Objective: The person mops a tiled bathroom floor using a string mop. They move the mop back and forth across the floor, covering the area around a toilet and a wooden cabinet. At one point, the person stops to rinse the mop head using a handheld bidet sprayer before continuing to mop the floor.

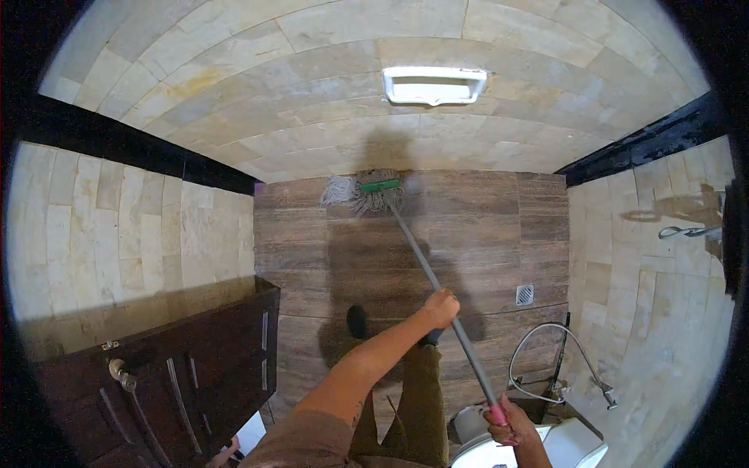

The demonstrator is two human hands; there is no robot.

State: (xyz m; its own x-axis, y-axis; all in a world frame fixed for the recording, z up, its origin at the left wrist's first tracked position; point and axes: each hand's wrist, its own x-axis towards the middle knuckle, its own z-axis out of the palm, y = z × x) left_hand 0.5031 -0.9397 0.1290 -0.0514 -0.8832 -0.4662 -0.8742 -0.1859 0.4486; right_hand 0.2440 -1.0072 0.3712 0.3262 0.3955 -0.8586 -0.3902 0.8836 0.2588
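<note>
A string mop with a green plastic head [379,185] rests on the wood-look tile floor at the foot of the far wall. Its grey strands fan out, with a paler bunch on the left. From the head, a long grey pole [416,245] slants toward me. Partway down, my left hand [442,307] is wrapped around the pole. At the near end, the pink grip [498,414] sits in my right hand [512,420], just above the white toilet [497,450].
At left stands a dark wooden door [193,374] with a round knob [121,372]; another person's hand [225,453] shows below it. A floor drain [525,295] lies right, near a looped bidet hose [515,351]. A white soap dish [434,86] is set in the wall.
</note>
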